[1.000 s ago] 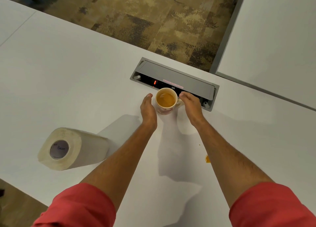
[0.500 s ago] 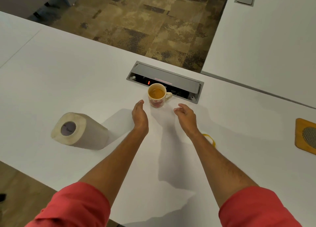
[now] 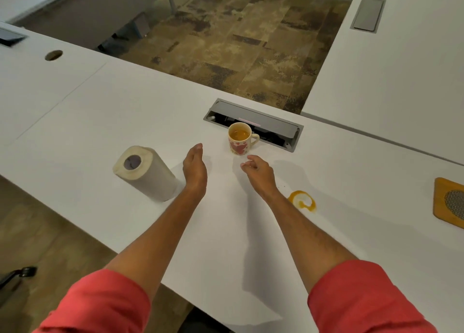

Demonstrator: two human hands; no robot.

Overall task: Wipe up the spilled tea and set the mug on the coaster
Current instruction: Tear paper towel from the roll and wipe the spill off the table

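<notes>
A paper towel roll (image 3: 144,173) lay on its side at the left of the white table (image 3: 88,121), its hollow core facing the camera. Just right of it, the left hand (image 3: 194,168) was held edge-on above the surface, fingers straight and together, gripping nothing and clear of the roll. Farther right and nearer the far edge stood the mug (image 3: 240,138), upright, cream with red heart markings, handle turned right; it held amber tea to well below the rim. It stood directly in front of a grey recessed cable box (image 3: 271,124) whose lid was raised, dark contents showing in the opening. The right hand (image 3: 258,173) hovered just short of the mug, fingers loosely curled, holding nothing and not touching it. To its right a small orange ring of spilled tea (image 3: 302,201) sat on the tabletop, with a few dark specks nearby. At the far right edge lay the wooden coaster (image 3: 449,202), partly cut off by the frame, with a grey mesh centre, well apart from the mug. Both forearms emerged from red sleeves (image 3: 100,305). Beyond the table was mottled brown carpet (image 3: 238,44), and a second white desk (image 3: 401,81) with a closed grey hatch stood at the upper right.
</notes>
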